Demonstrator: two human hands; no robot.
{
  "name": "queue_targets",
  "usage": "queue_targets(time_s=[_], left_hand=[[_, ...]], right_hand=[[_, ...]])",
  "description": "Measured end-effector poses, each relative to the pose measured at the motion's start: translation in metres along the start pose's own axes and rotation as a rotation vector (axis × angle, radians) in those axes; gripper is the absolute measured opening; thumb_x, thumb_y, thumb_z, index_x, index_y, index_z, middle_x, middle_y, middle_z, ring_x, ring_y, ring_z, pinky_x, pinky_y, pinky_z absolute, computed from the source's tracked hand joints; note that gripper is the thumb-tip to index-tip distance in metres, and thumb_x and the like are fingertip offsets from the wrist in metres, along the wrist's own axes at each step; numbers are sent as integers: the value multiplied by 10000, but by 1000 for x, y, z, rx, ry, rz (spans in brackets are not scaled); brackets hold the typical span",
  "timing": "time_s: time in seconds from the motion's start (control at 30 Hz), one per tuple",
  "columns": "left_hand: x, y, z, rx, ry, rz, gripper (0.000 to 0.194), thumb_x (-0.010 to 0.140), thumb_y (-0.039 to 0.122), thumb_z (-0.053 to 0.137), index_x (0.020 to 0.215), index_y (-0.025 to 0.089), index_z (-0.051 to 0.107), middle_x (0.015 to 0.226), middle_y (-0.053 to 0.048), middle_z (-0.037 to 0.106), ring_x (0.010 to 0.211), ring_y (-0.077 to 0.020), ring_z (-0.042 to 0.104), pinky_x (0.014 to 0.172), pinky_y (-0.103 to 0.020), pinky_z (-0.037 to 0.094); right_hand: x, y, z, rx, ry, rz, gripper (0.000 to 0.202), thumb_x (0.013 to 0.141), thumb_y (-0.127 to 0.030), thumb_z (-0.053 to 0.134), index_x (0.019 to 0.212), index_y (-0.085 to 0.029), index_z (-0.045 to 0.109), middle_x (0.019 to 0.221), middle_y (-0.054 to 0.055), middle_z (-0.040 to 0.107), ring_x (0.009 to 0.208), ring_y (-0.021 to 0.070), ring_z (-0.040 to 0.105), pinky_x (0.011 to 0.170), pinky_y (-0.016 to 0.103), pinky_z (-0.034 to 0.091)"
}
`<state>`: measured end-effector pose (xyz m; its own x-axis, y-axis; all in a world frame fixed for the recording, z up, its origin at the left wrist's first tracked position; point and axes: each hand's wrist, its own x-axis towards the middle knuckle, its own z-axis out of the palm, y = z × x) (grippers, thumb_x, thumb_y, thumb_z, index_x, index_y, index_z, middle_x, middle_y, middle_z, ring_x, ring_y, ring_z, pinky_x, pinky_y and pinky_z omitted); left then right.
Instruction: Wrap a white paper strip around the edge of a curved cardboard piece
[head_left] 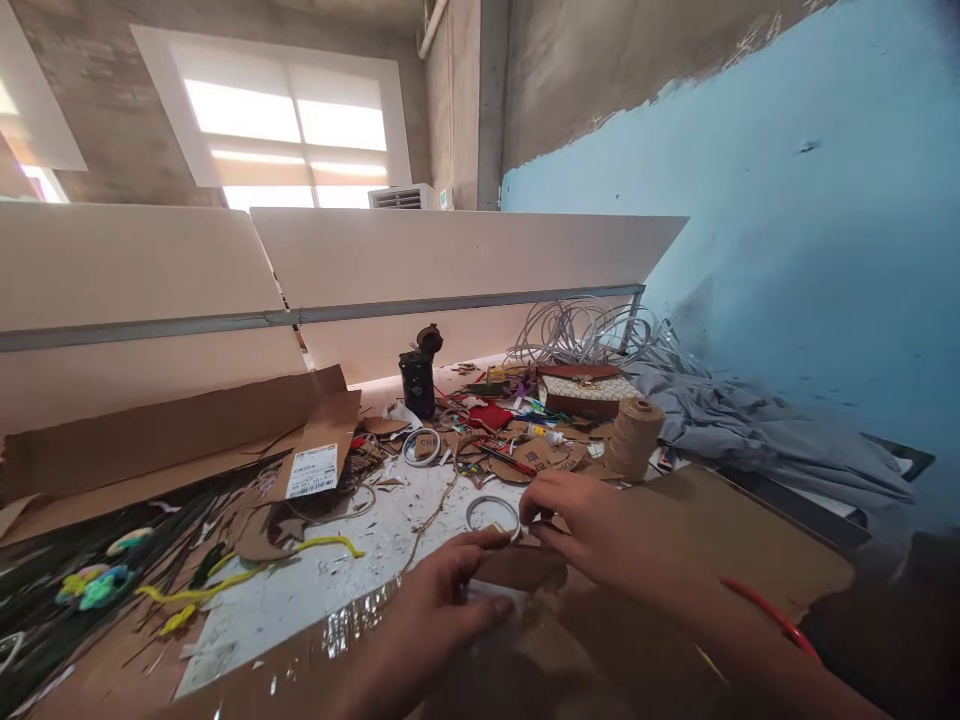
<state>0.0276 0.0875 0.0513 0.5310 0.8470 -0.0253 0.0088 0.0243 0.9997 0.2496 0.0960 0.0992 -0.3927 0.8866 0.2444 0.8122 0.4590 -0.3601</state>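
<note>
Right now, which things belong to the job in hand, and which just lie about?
Seemingly in the job:
- brown piece between your left hand and right hand
- pale ring beside them

Apparently just lying about:
- twine spool
- handbag
- black container
- gray cloth

My single head-worn camera looks forward and down across the worktable [322,590], close above left hand [442,612] and right hand [583,512].
</note>
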Motion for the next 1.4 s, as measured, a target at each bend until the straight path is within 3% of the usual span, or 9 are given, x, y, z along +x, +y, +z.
queue_targets(time_s=[0.1, 0.23, 0.53, 0.67, 0.93, 1.07, 1.2, 1.3, 1.4], left_hand=[[2, -4, 4, -22, -76, 22, 240, 752, 189, 730, 981, 228, 791, 1439, -64, 545, 1256, -321, 539, 975, -379, 463], [4, -10, 5, -72, -141, 50, 243, 755, 171, 719, 979, 231, 790, 1415, -61, 567, 1262, -321, 533, 1000, -399, 434], [13, -19, 5, -56, -156, 66, 340, 733, 159, 737, 1057, 256, 780, 1488, -66, 457, 1325, -325, 477, 1062, -424, 416], [18, -25, 6, -28, -121, 91, 360, 726, 155, 739, 1063, 277, 778, 1440, -69, 460, 1281, -321, 517, 1041, -429, 438], [23, -21, 6, -80, -181, 89, 325, 729, 163, 725, 1035, 253, 787, 1402, -68, 496, 1290, -330, 501, 1038, -416, 414], [20, -27, 5, -145, -146, 61, 356, 716, 216, 759, 1071, 241, 769, 1370, -80, 546, 1233, -335, 542, 992, -424, 435], [19, -34, 3, -217, -173, 24, 434, 732, 238, 770, 1162, 252, 720, 1219, -65, 663, 1083, -281, 625, 892, -377, 464], [19, -39, 0, -264, -172, 18, 450, 730, 267, 787, 1171, 237, 701, 1068, -59, 732, 1000, -267, 655, 854, -362, 465], [19, -41, -2, -280, -130, 17, 445, 717, 308, 807, 1141, 219, 706, 1091, -69, 736, 1006, -277, 657, 851, -365, 470]], right_hand=[[2, -1, -3, 31, 18, 13, 176, 816, -50, 603, 858, -200, 686, 898, 22, 671, 886, 190, 615, 736, 265, 406], [3, 5, -1, 142, 31, 7, 204, 784, -46, 594, 849, -212, 691, 877, 1, 679, 858, 172, 622, 733, 256, 410], [3, 0, -4, 204, 58, 59, 208, 756, -70, 585, 856, -214, 697, 861, -9, 693, 827, 175, 627, 714, 263, 403], [1, -1, -8, 245, 49, 75, 172, 744, -83, 587, 814, -207, 684, 844, -8, 696, 818, 178, 622, 708, 268, 405], [9, 19, 11, 660, -17, 164, 94, 710, -168, 660, 804, -169, 664, 727, 2, 646, 677, 158, 575, 594, 259, 411], [16, 32, 28, 929, -68, 188, 163, 684, -222, 734, 818, -155, 670, 730, 8, 646, 656, 142, 564, 593, 255, 404], [20, 35, 40, 1177, -61, 215, 308, 621, -302, 839, 832, -172, 656, 756, 11, 669, 702, 154, 603, 638, 264, 444], [20, 34, 46, 1260, -42, 224, 484, 595, -356, 876, 1000, -198, 664, 817, 28, 702, 754, 179, 635, 678, 287, 475], [19, 34, 51, 1277, -24, 238, 557, 596, -386, 881, 1074, -203, 662, 836, 31, 702, 768, 184, 639, 702, 303, 482]])
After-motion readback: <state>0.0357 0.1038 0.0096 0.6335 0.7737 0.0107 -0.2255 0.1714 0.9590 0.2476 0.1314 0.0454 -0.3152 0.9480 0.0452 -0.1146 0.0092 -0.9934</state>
